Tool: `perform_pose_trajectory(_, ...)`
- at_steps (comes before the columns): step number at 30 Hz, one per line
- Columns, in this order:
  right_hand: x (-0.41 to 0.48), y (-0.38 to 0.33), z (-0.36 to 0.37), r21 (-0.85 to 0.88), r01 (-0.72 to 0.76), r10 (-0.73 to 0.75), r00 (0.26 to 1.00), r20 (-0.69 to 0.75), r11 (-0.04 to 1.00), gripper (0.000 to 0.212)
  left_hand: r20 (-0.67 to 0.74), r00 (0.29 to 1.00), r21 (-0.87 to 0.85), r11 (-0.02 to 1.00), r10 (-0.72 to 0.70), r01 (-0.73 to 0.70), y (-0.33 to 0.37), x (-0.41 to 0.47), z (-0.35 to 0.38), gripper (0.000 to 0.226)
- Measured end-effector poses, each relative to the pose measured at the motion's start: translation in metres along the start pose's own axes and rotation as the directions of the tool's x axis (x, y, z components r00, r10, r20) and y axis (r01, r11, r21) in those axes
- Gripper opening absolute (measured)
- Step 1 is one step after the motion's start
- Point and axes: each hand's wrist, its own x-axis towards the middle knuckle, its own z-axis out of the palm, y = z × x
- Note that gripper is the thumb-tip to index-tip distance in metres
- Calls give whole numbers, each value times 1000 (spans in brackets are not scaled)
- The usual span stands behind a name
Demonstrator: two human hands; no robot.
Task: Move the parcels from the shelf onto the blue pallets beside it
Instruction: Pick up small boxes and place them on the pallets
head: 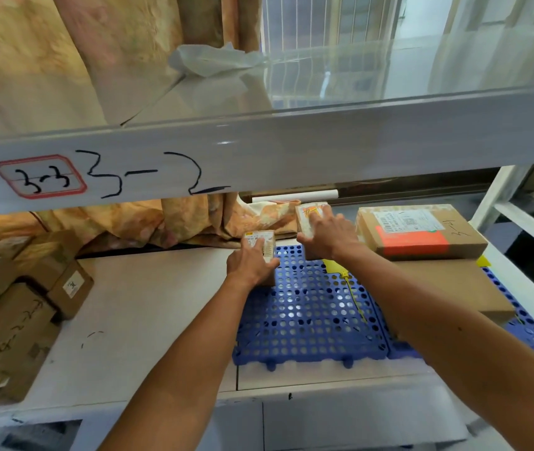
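Blue perforated plastic forms the pallets (308, 320), which are laid on the white shelf (148, 314) at about 5 o'clock of the view, so that parcels can be set on them. At their far-left edge a small labelled parcel (260, 245) is gripped from above by the left hand (251, 265), and at 1 o'clock of it a second small parcel (311, 219) is clasped by the right hand (327, 237), presumably for setting down side by side. Further right, a flat brown parcel (447, 288) already on the pallets is topped by an orange-labelled box (421, 231), while cardboard boxes (15, 304) at 9 o'clock remain unmoved.

Glossy white metal shelf beam (291, 148), perforated blue plastic pallet (308, 314), matt brown cardboard parcels (421, 232).
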Motion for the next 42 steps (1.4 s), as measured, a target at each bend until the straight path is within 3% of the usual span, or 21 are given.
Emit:
perform_pose_trajectory(5, 5, -7, 1, 36, 9, -10, 1000, 8, 999, 75, -3, 1000, 13, 1000, 26, -26, -8, 7, -14, 89)
perform_pose_trajectory(14, -1, -23, 13, 38, 5, -10, 990, 137, 999, 73, -89, 996, -23, 1000, -13, 11, -31, 7, -49, 67)
perform_pose_trajectory(23, -13, -41, 41, 104, -84, 58, 972, 227, 991, 72, -70, 997, 2, 999, -41, 42, -58, 0, -45, 69)
perform_pose_trajectory(42, -21, -47, 45, 137, -59, 23, 969, 245, 989, 52, -66, 996, 23, 998, -61, 63, -77, -2, -41, 73)
